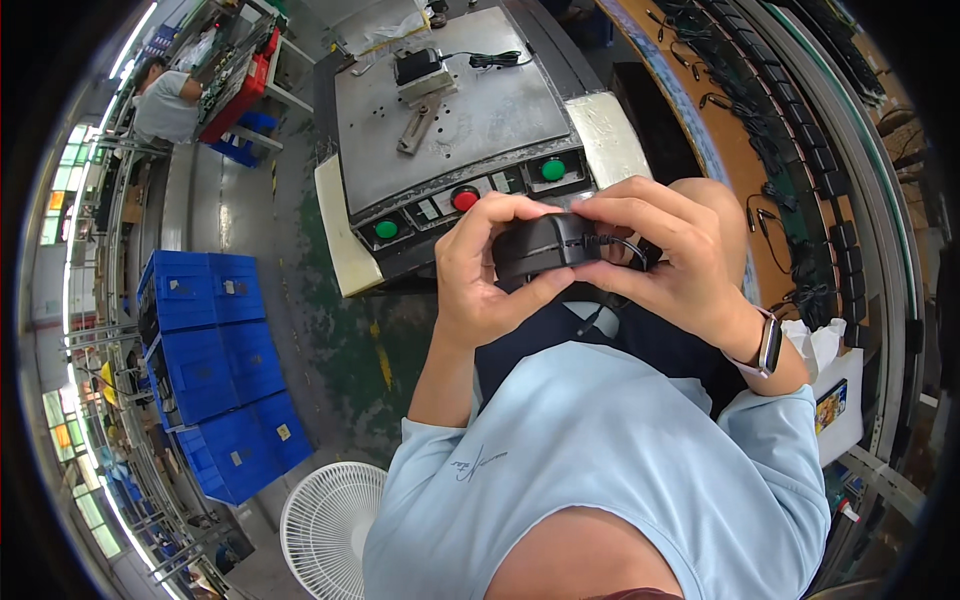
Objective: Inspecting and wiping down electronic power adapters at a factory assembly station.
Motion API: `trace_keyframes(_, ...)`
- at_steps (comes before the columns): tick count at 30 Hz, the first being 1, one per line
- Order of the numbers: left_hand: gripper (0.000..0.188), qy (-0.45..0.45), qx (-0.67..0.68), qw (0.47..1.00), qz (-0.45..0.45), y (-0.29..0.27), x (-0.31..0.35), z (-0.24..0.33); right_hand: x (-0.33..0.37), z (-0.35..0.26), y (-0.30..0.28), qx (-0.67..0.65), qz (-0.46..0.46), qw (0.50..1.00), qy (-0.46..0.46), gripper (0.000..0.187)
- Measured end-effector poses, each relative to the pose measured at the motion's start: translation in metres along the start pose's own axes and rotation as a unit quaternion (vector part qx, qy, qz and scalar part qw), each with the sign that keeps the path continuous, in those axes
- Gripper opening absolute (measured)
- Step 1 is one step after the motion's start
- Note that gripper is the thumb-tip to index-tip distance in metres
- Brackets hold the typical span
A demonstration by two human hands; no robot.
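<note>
Between both hands, in front of my chest, is a black power adapter (pixel 540 246) with a cable leaving its right end. My left hand (pixel 480 262) is closed round its left end, thumb below and fingers above. The right hand (pixel 675 250) pinches the other end beside the cable (pixel 628 246). Just beyond stands a bench machine with a metal plate (pixel 470 90), two green buttons (pixel 553 169) and a red button (pixel 465 198) along its near edge. On the plate, another black adapter (pixel 417 66) rests in a fixture block (pixel 426 84), its coiled cable (pixel 495 59) to the right.
On the right, a long belt (pixel 735 150) carries rows of black adapters (pixel 830 180) and cables. Blue crates (pixel 215 370) stand on the left floor, near a white fan (pixel 335 525). Another person (pixel 165 105) works at a far-left table. A white bin (pixel 840 400) is by my right elbow.
</note>
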State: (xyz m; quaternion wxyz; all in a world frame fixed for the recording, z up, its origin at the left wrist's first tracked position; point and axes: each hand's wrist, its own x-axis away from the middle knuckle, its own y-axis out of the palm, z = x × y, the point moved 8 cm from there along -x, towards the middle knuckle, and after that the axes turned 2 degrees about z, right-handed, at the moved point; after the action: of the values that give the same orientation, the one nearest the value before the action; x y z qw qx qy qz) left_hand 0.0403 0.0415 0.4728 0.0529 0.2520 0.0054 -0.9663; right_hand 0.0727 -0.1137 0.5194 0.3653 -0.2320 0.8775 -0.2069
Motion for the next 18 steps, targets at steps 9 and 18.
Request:
trace_keyframes(9,0.043,0.125,-0.119,0.985,-0.023,0.009,0.004,0.025,0.003,0.003,0.011,-0.102,-0.051,0.993,0.029,0.034)
trace_keyframes(18,0.025,0.108,-0.134,0.985,-0.001,-0.006,-0.001,0.024,0.004,0.01,0.031,-0.172,-0.031,0.983,0.062,0.033)
